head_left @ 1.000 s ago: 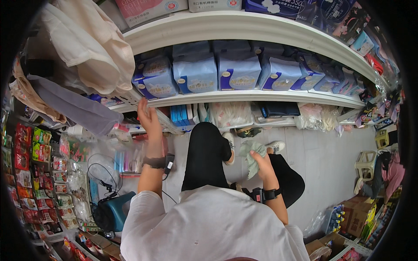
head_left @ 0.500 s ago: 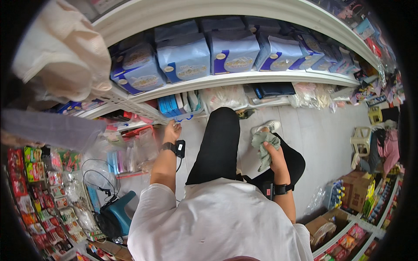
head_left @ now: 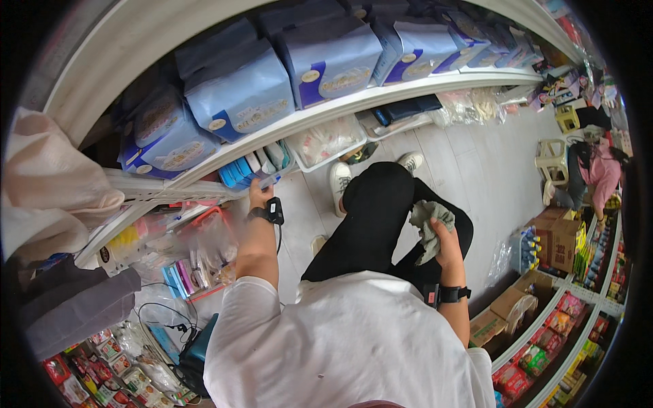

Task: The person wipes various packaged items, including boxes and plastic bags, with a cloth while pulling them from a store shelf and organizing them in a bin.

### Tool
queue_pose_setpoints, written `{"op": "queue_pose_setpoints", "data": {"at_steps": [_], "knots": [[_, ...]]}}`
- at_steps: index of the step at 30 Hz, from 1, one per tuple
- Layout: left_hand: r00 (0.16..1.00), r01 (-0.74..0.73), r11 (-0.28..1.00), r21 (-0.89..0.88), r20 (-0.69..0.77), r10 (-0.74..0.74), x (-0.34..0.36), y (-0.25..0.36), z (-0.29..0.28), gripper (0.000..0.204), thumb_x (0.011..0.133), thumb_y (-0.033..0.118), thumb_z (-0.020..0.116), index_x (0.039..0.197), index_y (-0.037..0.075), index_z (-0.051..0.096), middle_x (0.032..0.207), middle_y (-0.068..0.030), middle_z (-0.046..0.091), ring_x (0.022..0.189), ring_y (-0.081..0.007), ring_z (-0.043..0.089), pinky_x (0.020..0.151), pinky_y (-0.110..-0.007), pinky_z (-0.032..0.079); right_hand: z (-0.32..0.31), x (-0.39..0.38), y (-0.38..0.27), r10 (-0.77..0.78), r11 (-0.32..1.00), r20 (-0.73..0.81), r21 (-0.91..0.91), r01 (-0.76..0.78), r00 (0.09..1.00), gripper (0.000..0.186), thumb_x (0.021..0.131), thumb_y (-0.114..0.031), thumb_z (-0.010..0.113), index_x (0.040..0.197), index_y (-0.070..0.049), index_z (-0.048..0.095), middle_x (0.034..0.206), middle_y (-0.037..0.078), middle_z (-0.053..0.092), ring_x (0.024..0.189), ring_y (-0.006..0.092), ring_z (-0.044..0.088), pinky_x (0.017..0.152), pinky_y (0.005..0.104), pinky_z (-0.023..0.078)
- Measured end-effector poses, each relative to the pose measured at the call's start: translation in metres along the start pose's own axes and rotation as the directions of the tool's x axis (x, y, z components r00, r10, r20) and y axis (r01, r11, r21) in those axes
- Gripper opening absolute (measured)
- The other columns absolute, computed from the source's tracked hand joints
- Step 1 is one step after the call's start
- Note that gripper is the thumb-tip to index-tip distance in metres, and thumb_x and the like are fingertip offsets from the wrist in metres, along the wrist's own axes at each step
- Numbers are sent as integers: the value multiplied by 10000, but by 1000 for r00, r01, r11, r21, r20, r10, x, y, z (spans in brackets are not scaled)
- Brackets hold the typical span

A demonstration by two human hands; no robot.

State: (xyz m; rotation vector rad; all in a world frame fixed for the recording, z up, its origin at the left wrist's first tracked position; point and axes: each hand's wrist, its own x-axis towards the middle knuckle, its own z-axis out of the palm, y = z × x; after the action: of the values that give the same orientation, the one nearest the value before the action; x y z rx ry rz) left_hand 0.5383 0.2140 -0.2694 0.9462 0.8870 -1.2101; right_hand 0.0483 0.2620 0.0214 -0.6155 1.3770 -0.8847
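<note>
My left hand (head_left: 259,195) reaches to the edge of the lower white shelf (head_left: 381,98). Its fingers are curled around a small blue pack (head_left: 270,180) at the end of a row of similar packs (head_left: 248,166). A black device is strapped at that wrist. My right hand (head_left: 445,241) is down by my black-trousered thigh, gripping a crumpled grey-green cloth (head_left: 428,221), and a black watch is on its wrist. Large pale blue bags (head_left: 241,95) fill the shelf above.
Another person in a pink top (head_left: 602,170) crouches at the far right by a white plastic stool (head_left: 551,160). Cardboard boxes (head_left: 554,238) stand on the floor to my right, with stocked shelves (head_left: 578,319) beyond them. Hanging goods and cables crowd the lower left.
My left hand has come down from the higher shelf to the row of small blue packs. The right hand keeps the cloth near my thigh. The view has swung left.
</note>
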Motion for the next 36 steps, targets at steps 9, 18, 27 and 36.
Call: {"op": "queue_pose_setpoints", "data": {"at_steps": [9, 18, 27, 36], "knots": [[962, -261, 931, 255, 149, 229, -20, -20, -46, 277, 803, 158, 648, 1010, 21, 526, 1001, -132, 532, 923, -241, 528, 749, -316, 529, -2, -6, -4, 0, 1000, 46, 7, 0, 999, 353, 879, -213, 632, 1153, -2, 561, 871, 55, 624, 713, 152, 611, 614, 275, 501], [949, -81, 954, 289, 314, -14, -10, -16, -168, 290, 800, 90, 626, 1046, -20, 518, 1042, -162, 547, 933, -267, 559, 801, -318, 529, 2, -15, -13, -60, 998, 212, 31, 55, 975, 369, 895, -198, 608, 1197, 5, 547, 950, 60, 645, 755, 129, 615, 653, 263, 508], [604, -733, -286, 617, 784, 143, -182, -22, -198, 358, 855, 40, 608, 1178, 20, 455, 1103, -125, 572, 1027, -204, 551, 880, -301, 475, -27, -33, -5, -133, 989, 214, 98, 114, 968, 380, 890, -203, 617, 1199, 4, 539, 959, 70, 648, 751, 138, 618, 653, 262, 509], [905, -373, 576, 728, 423, 52, -289, 28, -188, 414, 925, 209, 555, 1289, 49, 442, 1162, -162, 581, 1026, -299, 600, 774, -422, 546, -30, -49, -13, -202, 979, 394, 82, 185, 897, 353, 899, -244, 613, 1157, -3, 610, 997, 50, 659, 846, 124, 611, 739, 262, 486]]}}
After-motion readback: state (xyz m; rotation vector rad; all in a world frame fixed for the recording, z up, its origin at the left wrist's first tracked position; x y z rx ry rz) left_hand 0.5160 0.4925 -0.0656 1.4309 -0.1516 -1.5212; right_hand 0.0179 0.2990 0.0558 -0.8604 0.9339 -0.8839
